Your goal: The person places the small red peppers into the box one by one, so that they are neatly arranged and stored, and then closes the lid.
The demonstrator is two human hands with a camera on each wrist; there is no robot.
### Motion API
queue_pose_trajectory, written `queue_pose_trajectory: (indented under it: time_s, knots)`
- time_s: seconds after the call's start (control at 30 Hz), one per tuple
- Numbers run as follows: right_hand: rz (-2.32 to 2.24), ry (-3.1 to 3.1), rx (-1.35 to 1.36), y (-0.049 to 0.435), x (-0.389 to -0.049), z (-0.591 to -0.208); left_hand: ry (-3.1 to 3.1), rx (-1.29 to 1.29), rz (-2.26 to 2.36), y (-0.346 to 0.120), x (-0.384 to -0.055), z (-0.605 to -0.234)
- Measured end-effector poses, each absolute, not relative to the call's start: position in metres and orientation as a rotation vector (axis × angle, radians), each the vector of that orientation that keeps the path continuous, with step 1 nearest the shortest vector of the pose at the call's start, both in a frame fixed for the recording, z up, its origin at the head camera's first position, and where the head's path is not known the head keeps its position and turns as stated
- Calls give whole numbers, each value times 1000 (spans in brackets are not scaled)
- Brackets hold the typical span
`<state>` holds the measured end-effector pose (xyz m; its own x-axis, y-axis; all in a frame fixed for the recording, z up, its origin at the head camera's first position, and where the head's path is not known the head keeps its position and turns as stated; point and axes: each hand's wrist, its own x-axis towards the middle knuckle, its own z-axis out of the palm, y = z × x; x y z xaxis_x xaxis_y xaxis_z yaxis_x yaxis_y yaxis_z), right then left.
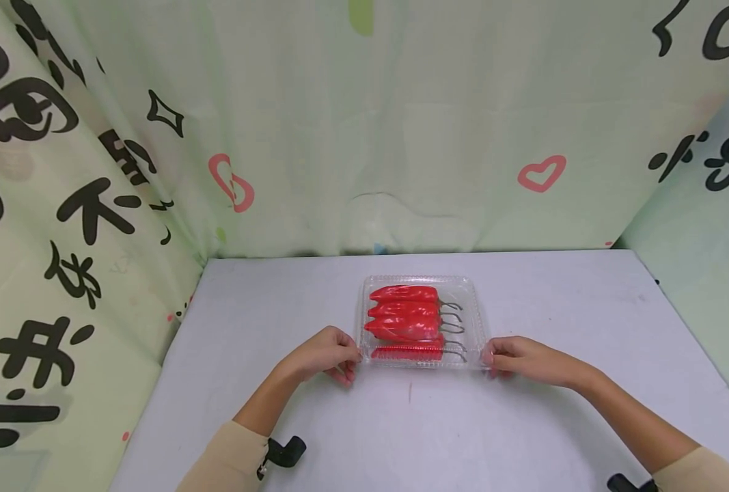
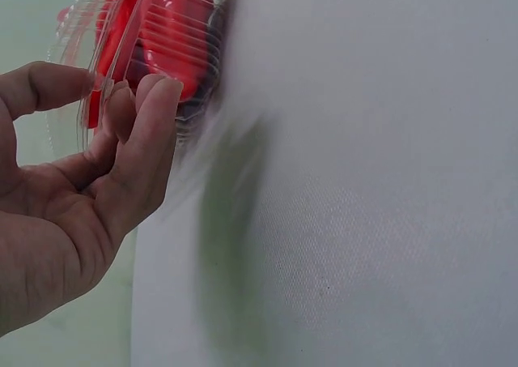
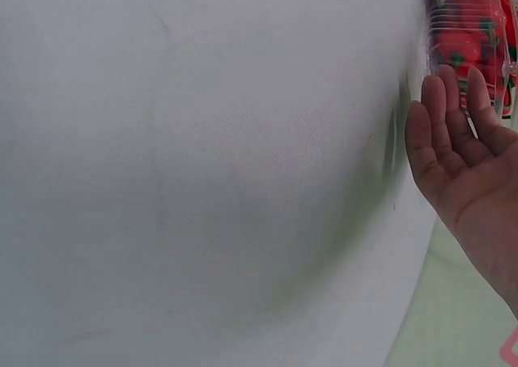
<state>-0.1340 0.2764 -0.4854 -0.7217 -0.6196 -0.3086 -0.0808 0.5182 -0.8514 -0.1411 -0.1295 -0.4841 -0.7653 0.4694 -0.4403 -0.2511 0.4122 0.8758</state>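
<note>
A clear plastic box (image 1: 476, 307) with ribbed walls sits on the table. Several glossy red peppers (image 1: 404, 311) lie side by side inside it, their thin stems pointing right. At the box's front left corner, my left hand (image 1: 330, 353) pinches the rim between thumb and fingertips; the left wrist view shows the pinch on the edge, with the other fingers bent below. My right hand (image 1: 524, 359) is at the front right corner, thumb and index finger pinching the rim. In the right wrist view its other fingers (image 3: 437, 124) extend loosely beside the ribbed wall.
The white table (image 1: 278, 294) reaches back to a pale green printed curtain (image 1: 401, 137). More curtain hangs along the left and right sides. Black wrist camera mounts (image 1: 287, 452) are strapped at both sleeves. A faint reddish mark (image 1: 410, 391) shows on the tabletop in front of the box.
</note>
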Motion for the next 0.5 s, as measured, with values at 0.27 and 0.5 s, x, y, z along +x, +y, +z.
queue_pose_trajectory:
  time_s: [0.27, 0.5]
  knots:
    - [-1169, 2125, -566, 275, -135, -486, 1966, 184, 1410, -130, -143, -483]
    - [-1191, 2080, -555, 275, -136, -487, 1975, 194, 1409, -131, -144, -486]
